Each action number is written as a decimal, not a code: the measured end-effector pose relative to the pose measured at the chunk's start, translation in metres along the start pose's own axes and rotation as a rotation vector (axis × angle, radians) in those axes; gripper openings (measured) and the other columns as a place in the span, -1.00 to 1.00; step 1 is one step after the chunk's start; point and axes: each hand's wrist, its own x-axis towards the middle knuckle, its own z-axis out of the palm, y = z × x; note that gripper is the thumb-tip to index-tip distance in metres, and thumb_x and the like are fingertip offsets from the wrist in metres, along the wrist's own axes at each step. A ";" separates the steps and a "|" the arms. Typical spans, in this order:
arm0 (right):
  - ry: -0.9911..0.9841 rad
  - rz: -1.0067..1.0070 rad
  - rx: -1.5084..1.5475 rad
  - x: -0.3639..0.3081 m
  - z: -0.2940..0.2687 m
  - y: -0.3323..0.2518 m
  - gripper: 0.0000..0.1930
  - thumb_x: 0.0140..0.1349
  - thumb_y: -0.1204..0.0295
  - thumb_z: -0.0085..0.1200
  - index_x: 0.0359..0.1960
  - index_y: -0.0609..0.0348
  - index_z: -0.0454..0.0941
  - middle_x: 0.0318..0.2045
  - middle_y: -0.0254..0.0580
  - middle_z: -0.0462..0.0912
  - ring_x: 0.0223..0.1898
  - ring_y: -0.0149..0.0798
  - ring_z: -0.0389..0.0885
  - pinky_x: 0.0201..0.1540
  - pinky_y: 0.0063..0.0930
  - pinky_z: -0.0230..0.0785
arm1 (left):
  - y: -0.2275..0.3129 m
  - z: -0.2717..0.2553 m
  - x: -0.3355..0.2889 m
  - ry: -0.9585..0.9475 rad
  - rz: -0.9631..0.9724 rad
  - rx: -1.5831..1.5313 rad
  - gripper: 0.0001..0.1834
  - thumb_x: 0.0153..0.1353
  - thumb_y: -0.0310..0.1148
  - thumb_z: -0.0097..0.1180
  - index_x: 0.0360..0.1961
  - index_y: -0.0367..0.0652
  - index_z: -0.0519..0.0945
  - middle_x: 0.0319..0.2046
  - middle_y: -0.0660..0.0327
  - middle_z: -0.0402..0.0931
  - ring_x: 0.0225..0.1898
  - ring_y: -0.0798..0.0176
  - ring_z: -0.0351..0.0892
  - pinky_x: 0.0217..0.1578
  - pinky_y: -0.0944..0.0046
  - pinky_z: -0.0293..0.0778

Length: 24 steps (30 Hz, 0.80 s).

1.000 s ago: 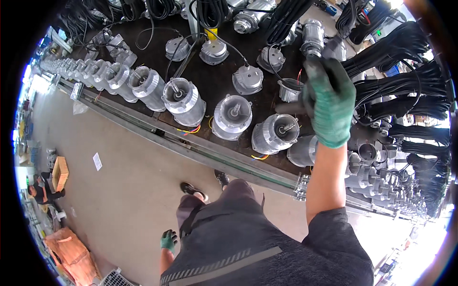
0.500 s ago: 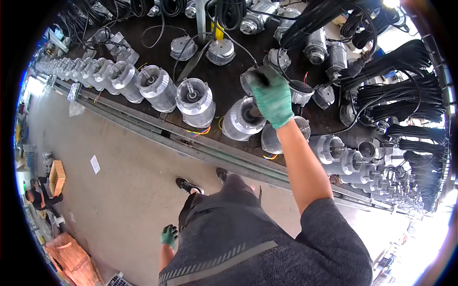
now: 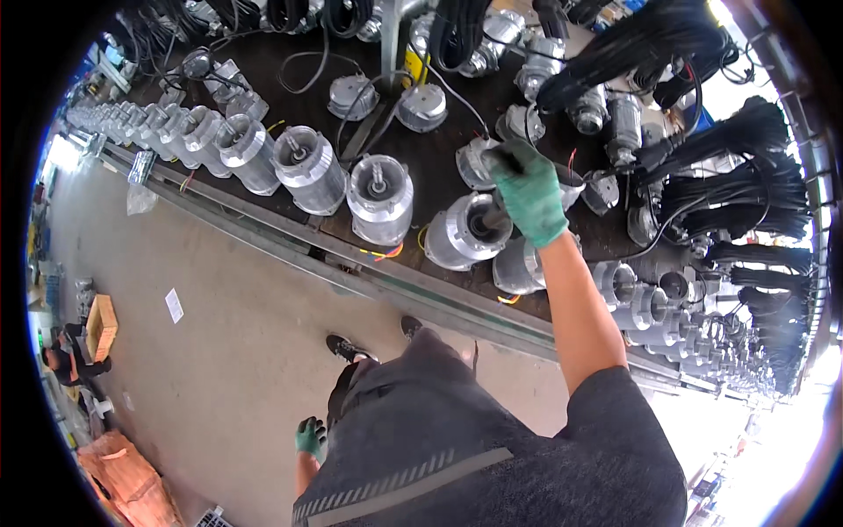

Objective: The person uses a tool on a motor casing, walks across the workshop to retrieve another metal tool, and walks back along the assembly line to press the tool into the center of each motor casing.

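My right hand (image 3: 531,193), in a green glove with dark fingers, reaches over the workbench. Its fingers are curled closed, and whatever they may grip is hidden. Just below and left of it stands a silver motor housing (image 3: 457,241), open at the top, with a metal shaft tilted in its mouth. Partly behind my wrist is another motor housing (image 3: 520,265). A grey metal end cover (image 3: 474,162) lies beside my fingertips. My left hand (image 3: 310,436), gloved alike, hangs at my side with its fingers apart and touches none of the parts.
A row of upright motors (image 3: 380,198) lines the bench's near edge to the left; more housings (image 3: 654,303) continue right. Black cable bundles (image 3: 738,176) hang at right. A metal post (image 3: 389,44) rises behind. On the floor at left are a wooden box (image 3: 101,327) and a person (image 3: 70,356).
The bench and its motors have shifted slightly right and down in the view. My right hand has shifted similarly and stays by the same housing, fingers curled. My left hand hangs as before.
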 end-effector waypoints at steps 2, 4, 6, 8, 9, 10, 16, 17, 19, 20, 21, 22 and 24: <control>0.002 0.146 0.166 -0.002 -0.012 -0.031 -0.83 0.22 0.37 0.23 -0.26 0.21 0.61 -0.59 -0.29 0.56 -0.59 -0.45 0.55 -0.55 -0.49 0.40 | -0.003 0.004 0.015 -0.013 0.039 0.003 -0.70 0.33 -0.15 0.06 0.01 0.00 0.52 -0.18 0.24 0.64 -0.26 0.21 0.59 -0.34 0.12 0.43; -0.018 0.207 0.281 0.000 -0.020 -0.084 -0.82 0.24 0.36 0.22 -0.24 0.19 0.60 -0.61 -0.34 0.54 -0.69 -0.51 0.48 -0.70 -0.56 0.32 | -0.011 0.002 0.023 -0.019 0.045 -0.047 -0.70 0.33 -0.16 0.06 0.01 0.00 0.52 -0.19 0.24 0.64 -0.25 0.20 0.60 -0.33 0.11 0.44; -0.002 0.003 0.212 0.007 -0.011 -0.120 -0.82 0.26 0.34 0.20 -0.23 0.18 0.59 -0.64 -0.37 0.49 -0.74 -0.52 0.42 -0.78 -0.59 0.28 | -0.025 -0.003 0.027 -0.025 0.092 -0.044 -0.71 0.33 -0.16 0.07 0.00 -0.01 0.52 -0.20 0.23 0.63 -0.24 0.21 0.60 -0.35 0.14 0.44; -0.013 0.092 0.413 0.010 0.013 -0.145 -0.79 0.27 0.32 0.21 -0.23 0.22 0.59 -0.63 -0.37 0.49 -0.73 -0.52 0.42 -0.76 -0.62 0.29 | -0.029 -0.005 0.025 -0.020 0.113 -0.046 -0.73 0.33 -0.18 0.07 -0.01 -0.01 0.53 -0.20 0.23 0.63 -0.25 0.21 0.60 -0.36 0.16 0.44; -0.037 0.076 0.488 0.017 0.024 -0.148 -0.78 0.26 0.32 0.21 -0.23 0.23 0.59 -0.62 -0.38 0.49 -0.73 -0.51 0.42 -0.75 -0.63 0.30 | -0.021 -0.001 0.020 -0.019 0.108 -0.053 -0.73 0.34 -0.19 0.07 -0.01 -0.01 0.53 -0.21 0.23 0.63 -0.26 0.21 0.60 -0.37 0.17 0.45; -0.074 -0.051 0.497 0.027 0.038 -0.140 -0.79 0.26 0.34 0.20 -0.25 0.26 0.59 -0.63 -0.36 0.50 -0.72 -0.51 0.42 -0.72 -0.63 0.31 | -0.012 0.003 0.015 -0.017 0.104 -0.061 -0.74 0.34 -0.20 0.07 -0.02 -0.02 0.52 -0.21 0.22 0.63 -0.27 0.21 0.60 -0.38 0.18 0.46; -0.101 -0.055 0.377 0.063 0.108 -0.122 -0.84 0.27 0.40 0.16 -0.29 0.27 0.57 -0.62 -0.31 0.54 -0.68 -0.46 0.46 -0.62 -0.54 0.31 | 0.000 -0.002 -0.007 0.077 -0.120 -0.245 -0.72 0.34 -0.25 0.06 0.01 -0.12 0.49 -0.18 0.13 0.61 -0.28 0.15 0.61 -0.36 0.15 0.54; -0.130 0.024 0.379 0.065 0.110 -0.125 -0.83 0.26 0.39 0.16 -0.28 0.26 0.58 -0.61 -0.26 0.56 -0.66 -0.38 0.50 -0.58 -0.49 0.37 | -0.009 -0.005 -0.002 0.078 -0.136 -0.281 -0.70 0.34 -0.26 0.05 0.02 -0.14 0.49 -0.18 0.10 0.60 -0.27 0.13 0.62 -0.35 0.14 0.56; -0.079 -0.221 0.005 0.074 0.130 -0.092 -0.81 0.22 0.35 0.17 -0.26 0.23 0.59 -0.49 -0.10 0.63 -0.46 -0.11 0.60 -0.37 -0.34 0.45 | -0.021 -0.014 0.008 0.069 -0.122 -0.248 -0.67 0.33 -0.27 0.06 0.05 -0.18 0.47 -0.17 0.05 0.60 -0.25 0.09 0.62 -0.31 0.11 0.59; -0.027 -0.368 -0.238 0.073 0.144 -0.077 -0.79 0.21 0.32 0.17 -0.25 0.20 0.59 -0.41 0.00 0.66 -0.34 0.04 0.64 -0.25 -0.26 0.49 | -0.036 -0.021 0.014 0.062 -0.144 -0.245 -0.66 0.32 -0.27 0.07 0.06 -0.18 0.46 -0.16 0.05 0.59 -0.23 0.07 0.63 -0.29 0.10 0.60; -0.084 -0.209 -0.111 0.072 0.159 -0.054 -0.80 0.21 0.32 0.17 -0.27 0.21 0.59 -0.36 0.01 0.67 -0.31 0.04 0.65 -0.23 -0.26 0.49 | -0.046 -0.028 0.023 0.048 -0.160 -0.238 -0.64 0.32 -0.27 0.08 0.08 -0.18 0.46 -0.15 0.04 0.59 -0.21 0.06 0.63 -0.28 0.09 0.60; -0.108 -0.181 -0.081 0.069 0.163 -0.063 -0.80 0.21 0.33 0.17 -0.27 0.21 0.59 -0.36 0.02 0.67 -0.32 0.04 0.65 -0.23 -0.26 0.49 | -0.070 -0.039 0.029 0.061 -0.163 -0.243 -0.64 0.32 -0.27 0.08 0.08 -0.18 0.46 -0.15 0.04 0.59 -0.21 0.06 0.63 -0.28 0.09 0.60; -0.155 -0.166 -0.060 0.071 0.171 -0.074 -0.80 0.22 0.33 0.17 -0.25 0.22 0.59 -0.36 0.03 0.67 -0.33 0.02 0.65 -0.25 -0.25 0.49 | -0.095 -0.054 0.039 0.052 -0.191 -0.506 -0.64 0.31 -0.26 0.08 0.07 -0.15 0.45 -0.14 0.05 0.59 -0.20 0.06 0.63 -0.27 0.08 0.59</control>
